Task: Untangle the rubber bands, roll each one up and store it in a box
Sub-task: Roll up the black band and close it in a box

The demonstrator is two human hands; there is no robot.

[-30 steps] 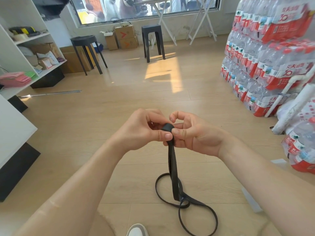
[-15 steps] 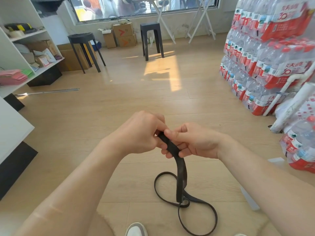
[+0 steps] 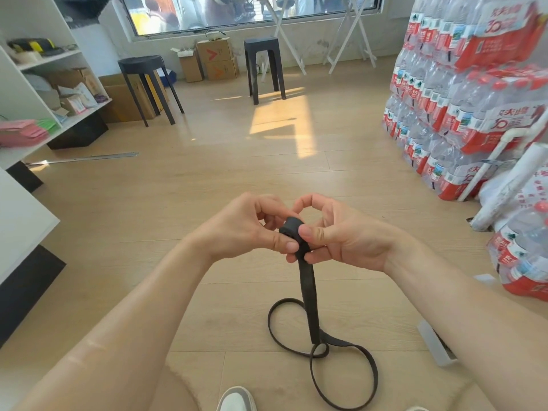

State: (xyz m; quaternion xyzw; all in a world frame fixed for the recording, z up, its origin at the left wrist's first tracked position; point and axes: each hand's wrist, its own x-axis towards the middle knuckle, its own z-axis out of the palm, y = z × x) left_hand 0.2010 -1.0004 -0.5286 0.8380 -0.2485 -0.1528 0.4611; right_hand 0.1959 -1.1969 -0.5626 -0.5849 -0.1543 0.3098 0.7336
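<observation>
Hands risen since prior frame, roll turned upright. Left hand (image 3: 246, 229) and right hand (image 3: 347, 241): grip closed, thumbs and fingers pinching rolled end of rubber band (image 3: 308, 292), keeping roll tight. Tail hangs below roll, slack loops on floor (image 3: 207, 292), free to feed winding.

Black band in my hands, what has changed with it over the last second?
The left hand and right hand dipped, then rose again, pinching the band throughout. Half a second ago it lay flat between the fingers; now its top end is wound into a small roll between the thumbs. Nothing was let go. The loops on the floor lie as before.
</observation>
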